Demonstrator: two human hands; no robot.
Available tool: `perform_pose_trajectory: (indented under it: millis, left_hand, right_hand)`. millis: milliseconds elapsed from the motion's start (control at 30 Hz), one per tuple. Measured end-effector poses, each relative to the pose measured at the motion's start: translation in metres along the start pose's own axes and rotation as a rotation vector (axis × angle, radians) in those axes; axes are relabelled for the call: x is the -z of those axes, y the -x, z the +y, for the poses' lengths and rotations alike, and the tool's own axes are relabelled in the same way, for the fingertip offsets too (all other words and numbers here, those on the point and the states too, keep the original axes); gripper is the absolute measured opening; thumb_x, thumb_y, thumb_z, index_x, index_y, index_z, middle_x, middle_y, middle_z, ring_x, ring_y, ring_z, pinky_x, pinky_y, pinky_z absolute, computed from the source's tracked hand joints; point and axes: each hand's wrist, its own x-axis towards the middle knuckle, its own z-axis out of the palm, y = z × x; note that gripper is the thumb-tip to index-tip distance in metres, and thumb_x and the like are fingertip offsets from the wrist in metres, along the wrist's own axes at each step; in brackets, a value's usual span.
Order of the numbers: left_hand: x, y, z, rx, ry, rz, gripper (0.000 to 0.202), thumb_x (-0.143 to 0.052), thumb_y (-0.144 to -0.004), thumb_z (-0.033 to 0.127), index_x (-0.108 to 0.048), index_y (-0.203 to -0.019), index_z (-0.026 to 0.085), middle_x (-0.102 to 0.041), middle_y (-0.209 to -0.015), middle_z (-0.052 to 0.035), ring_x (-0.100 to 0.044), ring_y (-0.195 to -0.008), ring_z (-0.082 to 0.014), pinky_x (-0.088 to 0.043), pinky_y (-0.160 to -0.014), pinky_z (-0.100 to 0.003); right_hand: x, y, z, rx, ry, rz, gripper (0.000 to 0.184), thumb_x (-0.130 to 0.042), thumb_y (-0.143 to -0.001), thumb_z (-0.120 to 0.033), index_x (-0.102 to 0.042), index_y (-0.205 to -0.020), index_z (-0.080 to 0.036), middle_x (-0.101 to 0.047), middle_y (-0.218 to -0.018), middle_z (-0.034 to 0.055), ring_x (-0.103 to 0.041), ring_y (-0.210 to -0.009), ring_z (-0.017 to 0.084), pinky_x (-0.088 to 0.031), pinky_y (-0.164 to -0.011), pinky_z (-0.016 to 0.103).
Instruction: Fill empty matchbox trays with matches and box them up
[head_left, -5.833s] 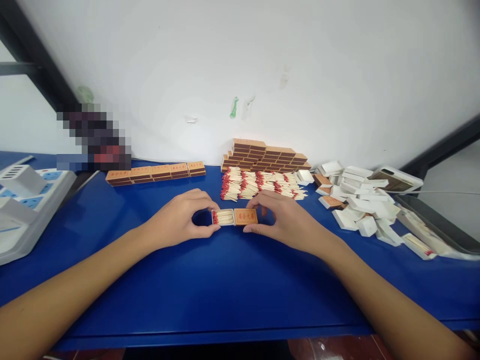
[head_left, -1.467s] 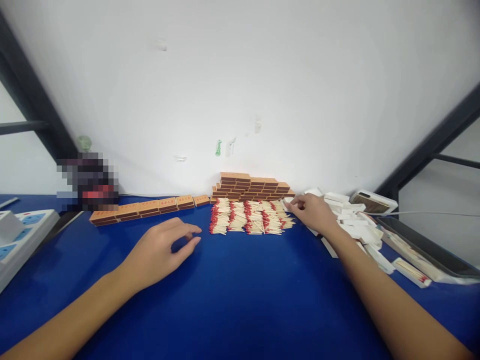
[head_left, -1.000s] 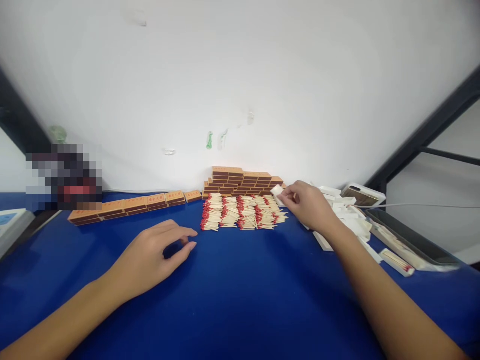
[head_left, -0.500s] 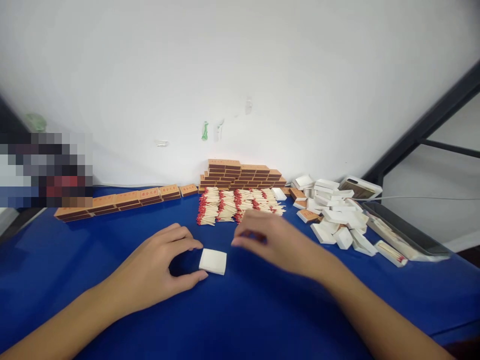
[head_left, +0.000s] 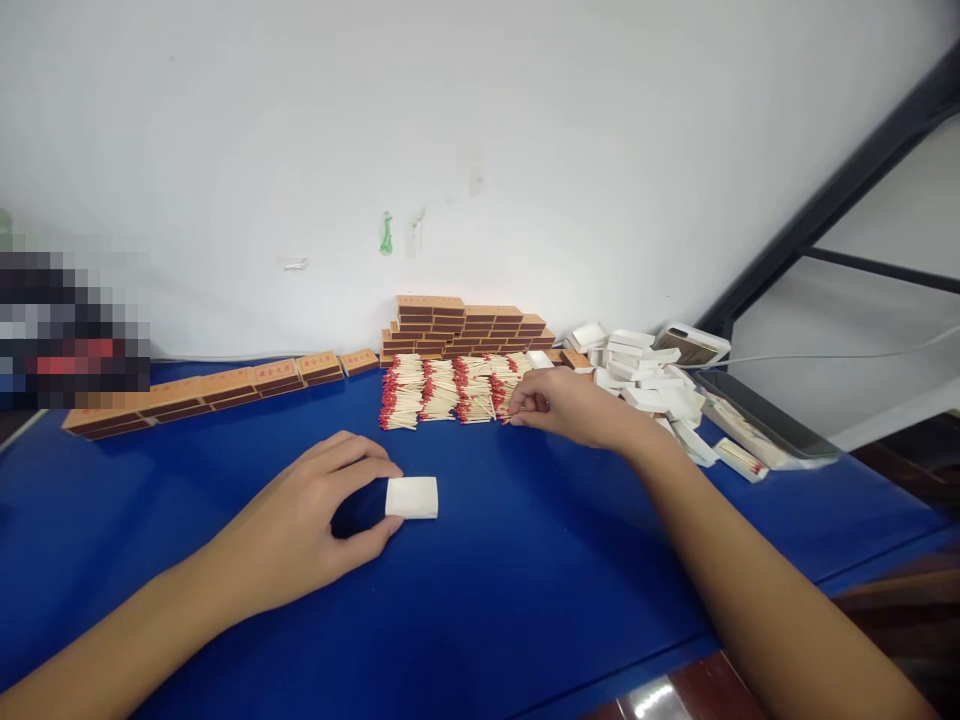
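A small white matchbox tray (head_left: 412, 498) lies on the blue table. My left hand (head_left: 322, 515) holds it at the left end, with the thumb on the near edge and the fingers on the far edge. Farther off, my right hand (head_left: 566, 405) is at the right end of the loose matches (head_left: 441, 390), its fingertips pinched together. A red match head shows by those fingertips; how many matches they grip is hidden. The matches lie in several side-by-side bundles with red heads.
Brown matchboxes (head_left: 427, 318) are stacked against the wall behind the matches. A row of matchboxes (head_left: 244, 385) runs to the left. White trays (head_left: 630, 360) are heaped at the right, near a tray with matches (head_left: 741, 458) and a dark flat container (head_left: 769, 410).
My right hand has moved forward from beside the white tray to the matches. My left fingers have closed onto the tray's edges. The camera view has shifted somewhat.
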Motion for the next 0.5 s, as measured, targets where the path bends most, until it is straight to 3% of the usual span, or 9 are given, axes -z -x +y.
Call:
perform_pose_trajectory:
  millis: [500]
  left_hand:
    - [0.0025,-0.0003,-0.0046,0.019,-0.017,0.025,0.032,-0.068,-0.098,0.053,-0.075,-0.122,0.032,-0.075,-0.124,-0.0056,-0.071,-0.115,-0.0280,-0.060,-0.101,-0.041]
  right_hand:
    - [0.0010,0.0053,0.0013,-0.079,-0.031,-0.089,0.008,-0.068,-0.096,-0.025,-0.074,-0.094,-0.019,-0.073,-0.082,0.0023,-0.061,-0.068,0.016,-0.041,-0.059,0.027]
